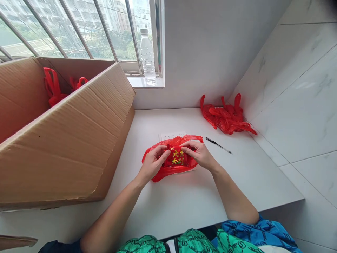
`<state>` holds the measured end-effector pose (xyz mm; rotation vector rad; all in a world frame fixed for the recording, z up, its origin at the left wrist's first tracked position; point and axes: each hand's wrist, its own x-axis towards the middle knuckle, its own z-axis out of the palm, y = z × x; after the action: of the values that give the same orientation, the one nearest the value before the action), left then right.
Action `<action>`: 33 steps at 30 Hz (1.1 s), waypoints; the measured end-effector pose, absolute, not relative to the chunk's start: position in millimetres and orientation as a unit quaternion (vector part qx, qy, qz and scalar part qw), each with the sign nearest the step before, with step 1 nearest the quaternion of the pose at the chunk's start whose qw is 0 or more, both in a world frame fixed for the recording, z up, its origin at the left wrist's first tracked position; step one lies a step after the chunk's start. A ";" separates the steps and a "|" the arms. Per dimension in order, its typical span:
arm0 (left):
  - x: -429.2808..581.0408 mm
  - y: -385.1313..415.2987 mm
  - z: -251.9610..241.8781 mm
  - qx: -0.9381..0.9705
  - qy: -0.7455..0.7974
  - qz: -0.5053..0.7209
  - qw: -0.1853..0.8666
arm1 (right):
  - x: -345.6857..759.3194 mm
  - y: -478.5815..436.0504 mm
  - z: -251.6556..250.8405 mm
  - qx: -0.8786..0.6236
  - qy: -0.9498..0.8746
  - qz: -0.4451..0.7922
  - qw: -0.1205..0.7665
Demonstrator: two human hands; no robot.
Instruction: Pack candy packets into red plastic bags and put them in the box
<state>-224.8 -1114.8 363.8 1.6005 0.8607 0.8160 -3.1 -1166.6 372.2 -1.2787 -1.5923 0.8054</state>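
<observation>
A red packet with gold characters [178,158] lies in the middle of a spread red plastic bag [160,175] on the white table. My left hand [154,160] pinches the packet's upper left edge between thumb and fingers. At its upper right edge, my right hand [199,153] closes thumb and fingertips on the same packet. Under the bag, a sheet of paper with handwriting [172,135] sticks out at the back. A black pen [218,145] rests on the table to the right of my right hand.
On the left stands a large open cardboard box [65,140] with red plastic bags [54,86] inside. More crumpled red bags [228,117] lie in the table's back right corner. A clear water bottle [147,58] stands on the windowsill. A tiled wall [297,105] bounds the right side.
</observation>
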 end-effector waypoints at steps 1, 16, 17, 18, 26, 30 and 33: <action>-224.6 -1115.3 364.0 0.679 0.363 0.349 0.534 | -4.4 -1166.3 370.9 -0.516 -0.644 0.338 0.453; -220.2 -1125.3 370.3 0.608 0.345 0.306 0.646 | -5.2 -1161.3 363.4 -0.570 -0.564 0.331 0.497; -220.2 -1125.4 370.1 0.608 0.339 0.298 0.653 | -5.4 -1162.0 364.1 -0.575 -0.567 0.320 0.495; -220.4 -1125.5 370.0 0.608 0.334 0.291 0.659 | -5.6 -1162.7 364.9 -0.579 -0.570 0.308 0.495; -220.9 -1126.3 371.1 0.618 0.320 0.265 0.667 | -6.5 -1167.2 370.3 -0.580 -0.592 0.268 0.492; -221.0 -1125.1 369.9 0.618 0.320 0.265 0.668 | -6.5 -1168.1 370.9 -0.584 -0.598 0.256 0.485; -220.7 -1124.6 369.4 0.613 0.319 0.266 0.672 | -7.0 -1168.4 370.7 -0.585 -0.602 0.250 0.482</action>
<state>-220.7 -1124.6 369.4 1.3807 0.7180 0.6001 -7.0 -1168.4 370.7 -1.4256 -1.4677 0.6100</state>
